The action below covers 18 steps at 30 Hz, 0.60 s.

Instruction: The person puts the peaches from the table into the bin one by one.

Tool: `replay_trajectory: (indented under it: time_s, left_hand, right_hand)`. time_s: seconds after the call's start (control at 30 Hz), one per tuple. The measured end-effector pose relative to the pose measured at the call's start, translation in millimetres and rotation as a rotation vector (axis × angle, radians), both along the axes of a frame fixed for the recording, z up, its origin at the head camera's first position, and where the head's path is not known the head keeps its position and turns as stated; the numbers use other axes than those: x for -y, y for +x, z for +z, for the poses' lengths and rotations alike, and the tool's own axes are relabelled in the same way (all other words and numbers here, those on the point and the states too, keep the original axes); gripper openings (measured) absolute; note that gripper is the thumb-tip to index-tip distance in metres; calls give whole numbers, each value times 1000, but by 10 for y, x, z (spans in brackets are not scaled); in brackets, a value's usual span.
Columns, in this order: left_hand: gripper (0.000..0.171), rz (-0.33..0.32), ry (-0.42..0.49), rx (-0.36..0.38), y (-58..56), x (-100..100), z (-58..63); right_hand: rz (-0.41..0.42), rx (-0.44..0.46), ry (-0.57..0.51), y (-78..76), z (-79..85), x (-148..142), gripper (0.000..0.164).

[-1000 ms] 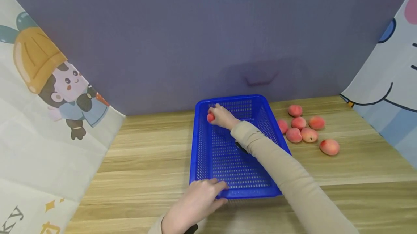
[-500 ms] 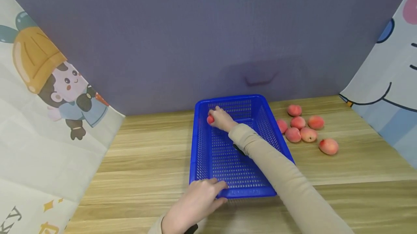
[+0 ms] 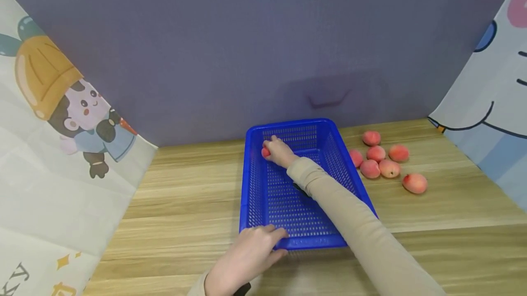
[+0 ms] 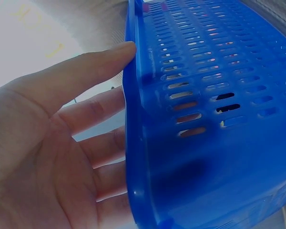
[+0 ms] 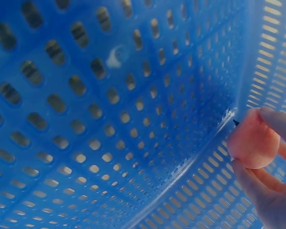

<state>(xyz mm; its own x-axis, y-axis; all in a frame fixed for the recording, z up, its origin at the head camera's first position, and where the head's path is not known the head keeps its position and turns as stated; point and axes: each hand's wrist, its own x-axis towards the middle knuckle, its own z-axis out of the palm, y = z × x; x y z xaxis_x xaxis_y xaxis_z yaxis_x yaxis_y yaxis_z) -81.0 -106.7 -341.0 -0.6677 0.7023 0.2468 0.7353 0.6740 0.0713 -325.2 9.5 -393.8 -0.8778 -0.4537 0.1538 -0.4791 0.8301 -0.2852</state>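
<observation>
The right hand [image 3: 281, 152] pinches a round, pinkish-red peach [image 5: 252, 140] inside a blue, rectangular, perforated plastic basket [image 3: 300, 204], toward ten o'clock. The left hand [image 3: 251, 248] grips the rim [image 3: 313, 242] at seven (similar peaches [image 3: 376, 153] lie outside, toward three).

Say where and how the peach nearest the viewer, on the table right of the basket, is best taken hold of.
Probably around its middle, across the near and far sides, coming from above: the peach is rounded, looks slightly longer from left to right, and lies apart from the other peaches.
</observation>
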Motion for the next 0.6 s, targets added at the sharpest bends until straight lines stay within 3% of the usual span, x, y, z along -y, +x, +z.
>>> replay_trajectory:
  time_s: [0.6]
  left_hand:
    - [19,3,-2,11,6,-5,7]
  right_hand:
    - [17,-22,23,12,-70,63,32]
